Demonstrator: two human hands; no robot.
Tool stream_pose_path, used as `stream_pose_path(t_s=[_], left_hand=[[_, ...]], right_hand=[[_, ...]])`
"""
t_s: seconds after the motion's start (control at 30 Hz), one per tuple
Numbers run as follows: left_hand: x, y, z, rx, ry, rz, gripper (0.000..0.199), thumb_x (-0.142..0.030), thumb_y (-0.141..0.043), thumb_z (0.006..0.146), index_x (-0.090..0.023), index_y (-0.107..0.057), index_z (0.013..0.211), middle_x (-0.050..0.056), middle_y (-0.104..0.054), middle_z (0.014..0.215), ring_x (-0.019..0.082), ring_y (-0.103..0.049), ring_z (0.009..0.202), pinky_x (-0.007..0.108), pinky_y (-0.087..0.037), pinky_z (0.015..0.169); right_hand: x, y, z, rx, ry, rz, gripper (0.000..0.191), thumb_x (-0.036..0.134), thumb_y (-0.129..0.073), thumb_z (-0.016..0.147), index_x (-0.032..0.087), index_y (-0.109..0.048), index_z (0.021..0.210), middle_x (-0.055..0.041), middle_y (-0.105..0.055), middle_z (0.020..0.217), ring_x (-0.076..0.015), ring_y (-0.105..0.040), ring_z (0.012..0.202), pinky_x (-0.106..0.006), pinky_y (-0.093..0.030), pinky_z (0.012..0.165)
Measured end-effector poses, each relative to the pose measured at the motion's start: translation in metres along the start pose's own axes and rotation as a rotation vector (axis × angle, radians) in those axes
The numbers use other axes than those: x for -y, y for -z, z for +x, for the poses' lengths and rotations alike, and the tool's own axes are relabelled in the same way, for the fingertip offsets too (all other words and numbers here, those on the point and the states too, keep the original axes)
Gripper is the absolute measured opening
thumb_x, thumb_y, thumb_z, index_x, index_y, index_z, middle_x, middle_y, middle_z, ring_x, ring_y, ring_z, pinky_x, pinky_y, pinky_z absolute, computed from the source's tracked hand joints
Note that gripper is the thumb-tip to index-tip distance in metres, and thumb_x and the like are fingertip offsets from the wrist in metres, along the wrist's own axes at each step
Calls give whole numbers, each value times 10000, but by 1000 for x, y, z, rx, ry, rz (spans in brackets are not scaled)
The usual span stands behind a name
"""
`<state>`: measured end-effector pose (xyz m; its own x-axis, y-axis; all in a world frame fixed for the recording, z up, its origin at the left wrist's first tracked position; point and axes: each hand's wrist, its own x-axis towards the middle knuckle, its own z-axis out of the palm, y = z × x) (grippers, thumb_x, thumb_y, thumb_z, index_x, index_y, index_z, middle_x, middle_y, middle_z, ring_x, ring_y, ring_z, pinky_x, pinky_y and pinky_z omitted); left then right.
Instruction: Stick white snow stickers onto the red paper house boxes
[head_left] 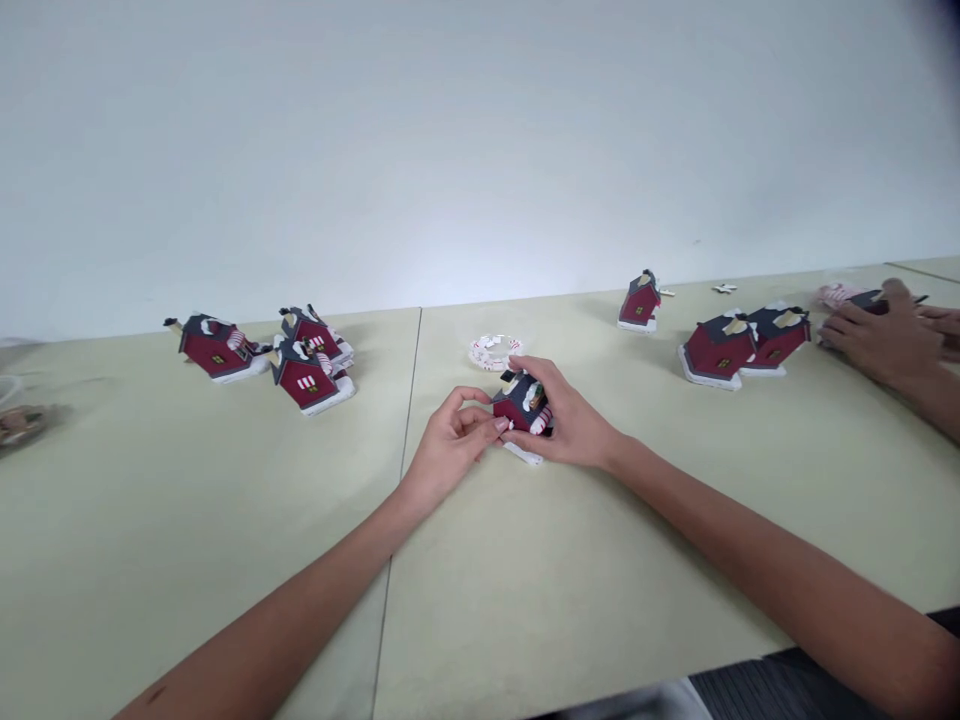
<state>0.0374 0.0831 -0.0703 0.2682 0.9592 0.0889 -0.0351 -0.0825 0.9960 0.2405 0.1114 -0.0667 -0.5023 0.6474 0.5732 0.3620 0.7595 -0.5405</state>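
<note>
A dark red miniature house [512, 413] with a dark, snow-patched roof is held between my two hands, tilted, its white base low in front. My right hand [574, 418] wraps round its right side, fingers over the roof and thumb low on the wall. At the left corner, my left hand [457, 433] is closed on the house, fingertips at the roof edge and thumb against the wall. Beside the thumb tip shows a tiny whitish piece [511, 425], too small to name. Just behind stands a clear dish [480, 360] with several small red-and-white pieces.
Several similar houses stand at left [217, 345] and right [720, 350], with a lone one [640, 300] farther back. A co-worker's hands [885, 335] handle another at far right. Small white bits [724, 288] lie near the wall; a container [19, 420] stands far left.
</note>
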Motion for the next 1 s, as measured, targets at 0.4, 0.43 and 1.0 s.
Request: stream_pose_path(t_s=[0.4, 0.43, 1.0], left_hand=[[2, -5, -2, -33, -18, -86, 360, -373, -732, 846, -221, -496, 1071, -34, -652, 731, 90, -505, 599, 203, -406, 557], [1, -5, -1, -39, -14, -91, 362, -379, -732, 845, -220, -495, 1069, -29, -658, 745, 92, -505, 605, 206, -411, 559], [-9, 14, -4, 82, -466, 769, 682, -400, -731, 844, -322, -381, 1424, 115, -429, 1440, 291, -450, 1325, 422, -461, 1041]], right_hand=[[1, 0, 1, 19, -8, -15, 854, 459, -740, 828, 269, -264, 1511, -158, -433, 1447, -328, -487, 1302, -498, -495, 1016], [0, -1, 1, 16, -12, -18, 852, 458, -739, 829, 274, -264, 1512, -155, -434, 1449, -327, -487, 1303, -498, -492, 1021], [-9, 8, 2, 205, 182, 81, 1185, 740, -616, 796, 229, 88, 1601, -147, -119, 1671, -335, -226, 1517, -490, -260, 1215]])
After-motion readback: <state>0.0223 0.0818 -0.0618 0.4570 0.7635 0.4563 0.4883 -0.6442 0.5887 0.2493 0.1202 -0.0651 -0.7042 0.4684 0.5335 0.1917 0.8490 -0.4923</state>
